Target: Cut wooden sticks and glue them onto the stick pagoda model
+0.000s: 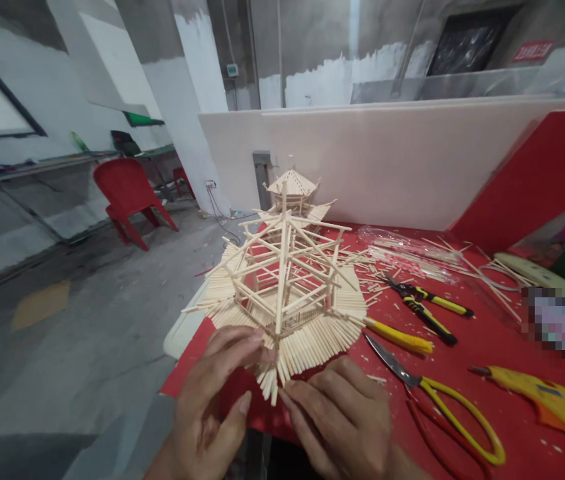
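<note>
A pagoda model of thin wooden sticks (pixel 307 350) stands in front of me, with a fanned lower roof and an open pointed frame above it. My left hand (pixel 212 387) is at the roof's near left side, thumb and fingers apart, fingertips over the sticks. At the near corner of that roof, my right hand (pixel 340 410) has its fingers closed together against the stick ends. Whatever lies between those fingertips is hidden. A smaller finished-looking stick pagoda (pixel 292 183) rises behind the frame.
To the right on the red tabletop (pixel 462 367) lie scissors (pixel 415 380), black-and-yellow pliers (pixel 420 303), a yellow-handled tool (pixel 402 337) and a yellow glue gun (pixel 537 393). Loose sticks and a plastic bag (pixel 407 253) lie farther back. A red chair (pixel 130 193) stands left.
</note>
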Tool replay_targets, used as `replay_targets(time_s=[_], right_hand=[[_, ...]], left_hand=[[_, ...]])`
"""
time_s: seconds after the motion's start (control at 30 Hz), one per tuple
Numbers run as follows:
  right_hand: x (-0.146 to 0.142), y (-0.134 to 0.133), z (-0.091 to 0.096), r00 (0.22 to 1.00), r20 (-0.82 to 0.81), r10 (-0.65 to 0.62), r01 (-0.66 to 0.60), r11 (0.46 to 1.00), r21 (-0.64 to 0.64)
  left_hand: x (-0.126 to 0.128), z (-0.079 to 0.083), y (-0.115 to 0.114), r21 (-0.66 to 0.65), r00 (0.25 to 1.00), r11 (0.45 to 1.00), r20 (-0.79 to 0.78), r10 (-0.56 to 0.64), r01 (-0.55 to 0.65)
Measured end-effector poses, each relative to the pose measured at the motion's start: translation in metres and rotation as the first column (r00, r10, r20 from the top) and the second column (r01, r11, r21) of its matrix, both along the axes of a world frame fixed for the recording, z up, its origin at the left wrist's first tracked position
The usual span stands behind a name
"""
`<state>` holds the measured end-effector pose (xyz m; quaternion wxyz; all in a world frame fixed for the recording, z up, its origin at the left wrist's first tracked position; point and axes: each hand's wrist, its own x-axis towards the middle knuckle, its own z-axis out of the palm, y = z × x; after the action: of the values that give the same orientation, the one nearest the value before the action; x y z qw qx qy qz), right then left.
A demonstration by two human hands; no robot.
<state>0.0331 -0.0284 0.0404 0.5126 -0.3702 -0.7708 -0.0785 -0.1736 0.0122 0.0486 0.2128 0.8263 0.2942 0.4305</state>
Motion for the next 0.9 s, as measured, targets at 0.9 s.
replay_targets(time_s=[0.9], right_hand=[[0.0018, 0.0018, -0.0026, 0.999, -0.012, 0.031, -0.032, 0.999, -0.022]], left_hand=[[0.0034, 0.0019, 0.0022, 0.08, 0.999, 0.996, -0.026, -0.036, 0.038]])
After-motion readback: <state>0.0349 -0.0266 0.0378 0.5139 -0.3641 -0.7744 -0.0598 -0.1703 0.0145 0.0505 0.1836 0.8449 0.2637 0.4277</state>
